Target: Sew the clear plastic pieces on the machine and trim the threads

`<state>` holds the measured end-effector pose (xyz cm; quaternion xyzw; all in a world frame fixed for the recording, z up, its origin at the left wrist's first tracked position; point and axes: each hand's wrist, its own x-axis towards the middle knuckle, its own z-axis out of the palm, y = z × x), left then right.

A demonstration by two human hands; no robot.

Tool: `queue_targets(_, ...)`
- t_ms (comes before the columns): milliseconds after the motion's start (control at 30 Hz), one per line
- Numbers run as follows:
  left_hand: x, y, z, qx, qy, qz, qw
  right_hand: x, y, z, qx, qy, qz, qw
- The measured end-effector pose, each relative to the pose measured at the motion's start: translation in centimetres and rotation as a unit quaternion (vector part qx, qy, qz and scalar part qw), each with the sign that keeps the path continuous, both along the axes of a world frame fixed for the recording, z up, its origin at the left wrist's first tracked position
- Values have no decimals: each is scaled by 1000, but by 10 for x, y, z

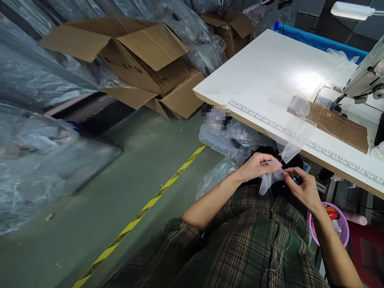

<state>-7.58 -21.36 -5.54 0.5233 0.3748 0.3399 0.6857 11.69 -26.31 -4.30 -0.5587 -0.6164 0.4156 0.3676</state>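
Over my lap, below the table's edge, my left hand (258,166) pinches a strip of sheer white fabric (270,179). My right hand (301,186) is closed on the same fabric from the right and also grips a small blue tool (297,179), partly hidden by the fingers. More of the sheer fabric (295,136) drapes down from the white sewing table (270,76) toward my hands. A sewing machine (364,78) stands at the table's right end with a brown cardboard piece (339,126) under its needle area.
Open cardboard boxes (144,60) and plastic-wrapped bundles (33,160) fill the left and back. Clear plastic bags (228,140) lie under the table. A yellow floor stripe (144,212) crosses the grey floor. A pink basket (339,224) sits by my right arm. A lamp (351,10) hangs above.
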Motion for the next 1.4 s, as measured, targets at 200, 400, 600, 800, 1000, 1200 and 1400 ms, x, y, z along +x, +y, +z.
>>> queue_targets(200, -5, 3, 5, 32, 42, -14, 999, -14, 20, 13, -34, 32, -4, 999)
queue_targets(400, -7, 4, 12, 32, 48, -35, 998, -31, 34, 20, -86, 144, -35, 985)
queue_targets(600, -10, 4, 17, 30, 59, -64, 996, -35, 35, 18, -98, 175, -51, 978)
queue_targets(800, -10, 6, 18, 30, 58, -59, 996, -28, 32, 17, -157, 166, -17, 973)
queue_targets(1000, -12, 7, 15, 46, 72, -63, 994, -24, 30, 15, -148, 156, 17, 977)
queue_targets(1200, -12, 6, 19, 62, 96, -63, 991, -31, 28, 14, -97, 156, 0, 983)
queue_targets(1400, -11, 5, 16, 56, 67, -85, 993, -35, 25, 8, -94, 176, -56, 978)
